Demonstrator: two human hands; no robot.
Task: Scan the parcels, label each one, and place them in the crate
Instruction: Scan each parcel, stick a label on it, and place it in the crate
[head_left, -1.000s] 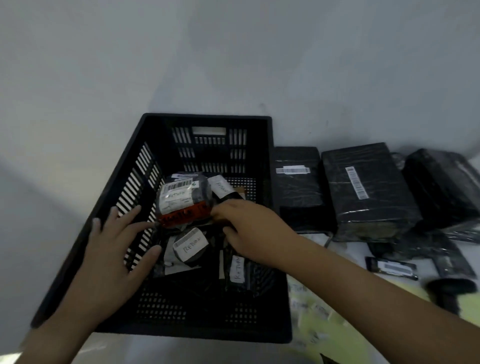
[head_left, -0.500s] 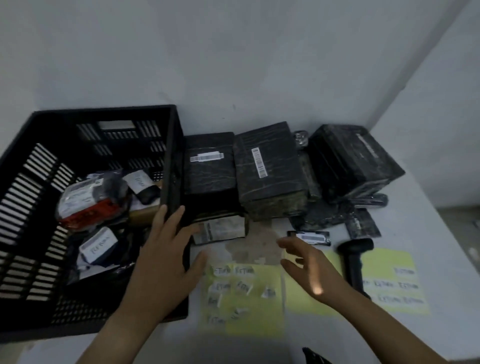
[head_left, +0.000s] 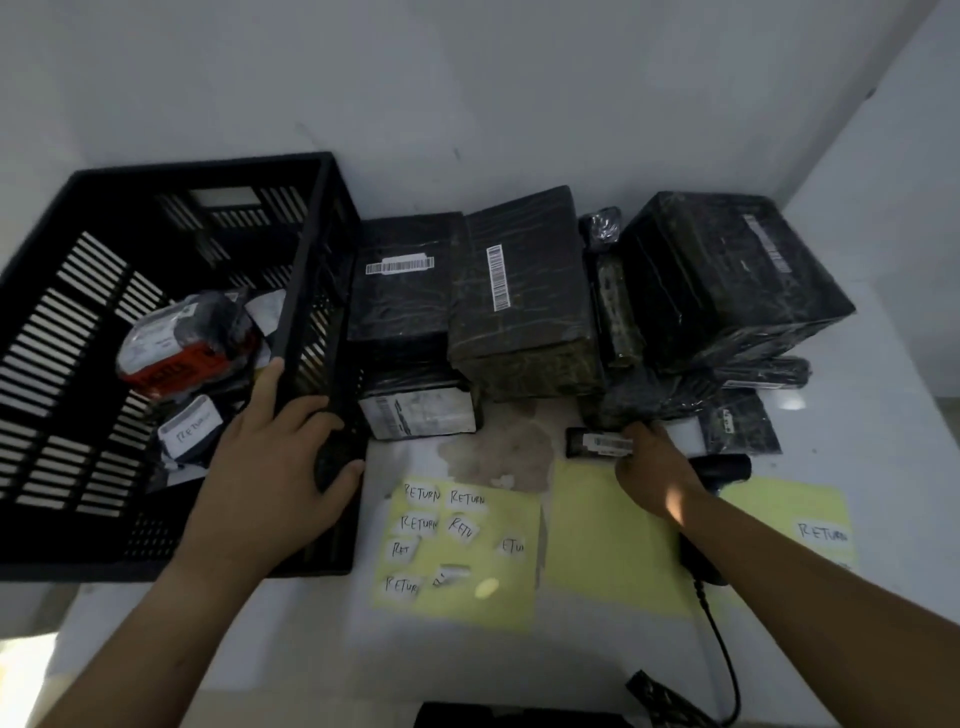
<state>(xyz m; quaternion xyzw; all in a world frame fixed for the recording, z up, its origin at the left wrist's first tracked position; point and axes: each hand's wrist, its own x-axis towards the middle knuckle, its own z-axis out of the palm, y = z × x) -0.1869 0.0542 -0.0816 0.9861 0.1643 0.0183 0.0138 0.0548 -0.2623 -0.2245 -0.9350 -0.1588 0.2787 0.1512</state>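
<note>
A few labelled parcels (head_left: 182, 353) lie in the crate (head_left: 52, 322) at the bench's (head_left: 291, 654) left edge. The left hand (head_left: 270, 467) grips the crate's right wall, fingers (head_left: 272, 384) over the rim. The right hand (head_left: 657, 480) reaches a small parcel (head_left: 597, 444) mid-bench; its curled fingers touch the parcel's end, but whether they hold it is unclear. Several boxes (head_left: 519, 306) along the back edge seem to await scanning. The scanner (head_left: 724, 467) and RETURN labels (head_left: 447, 525) lie near.

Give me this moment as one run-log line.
left hand: grips crate wall | right hand: on small barcoded parcel, grip unclear | barcode scanner: unheld, under right forearm
</note>
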